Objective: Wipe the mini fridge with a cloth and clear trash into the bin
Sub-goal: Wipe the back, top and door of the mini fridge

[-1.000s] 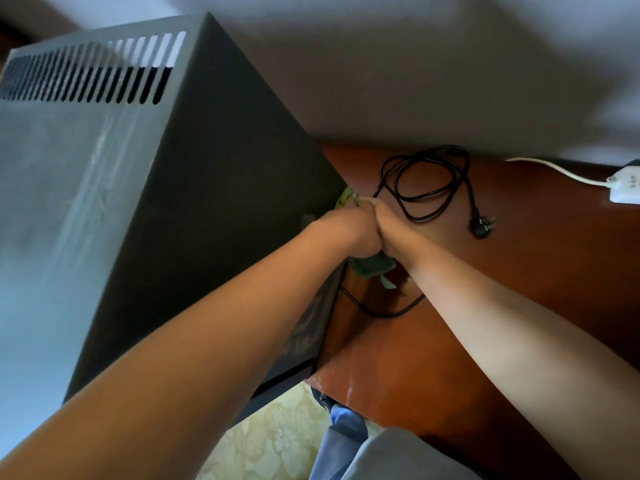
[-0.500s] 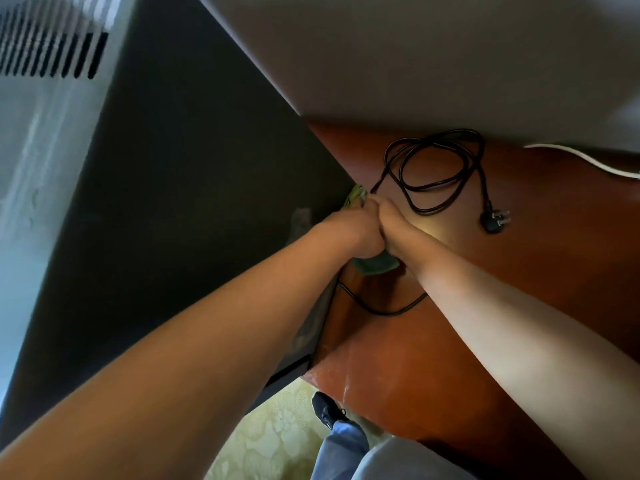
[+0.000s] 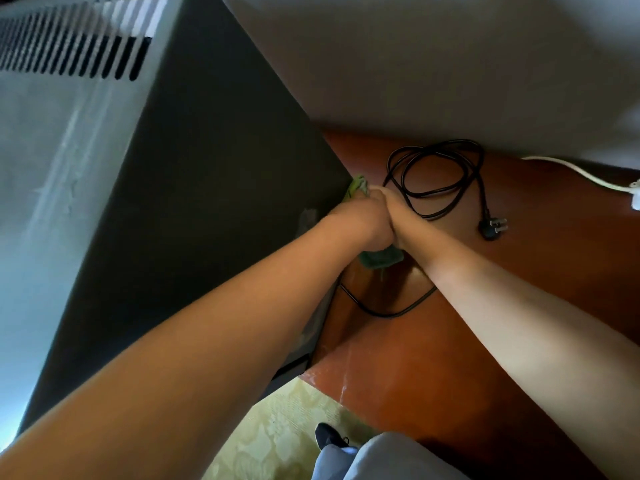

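Both hands are pressed together w/ fingers curled tight, down by the fridge's low corner. The left hand [image 3: 363, 220] grips the green cloth [image 3: 483, 258], and the right hand [image 3: 403, 220] grips it too, knuckles touching the left ones. Most of the cloth is hidden inside the two fists; only a bright green tip pokes out past the fingers & a darker bit hangs under the hands. Can't tell how the fingertips sit, they're tucked away. The mini fridge [image 3: 207, 202] is the big dark box to the left of the hands, its side right beside the left hand; its long side runs from near the person up & away, w/ vent slots [image 3: 76, 53] at the far top. Its left part is cut off by the edge. Just past the right hand lies a black cord [image 3: 433, 178] in loops on the red-brown floor [image 3: 519, 289], plug at the end. A white cord [image 3: 571, 171] sits far right, partly cut off. A dark shoe [image 3: 329, 436] shows below the arms.
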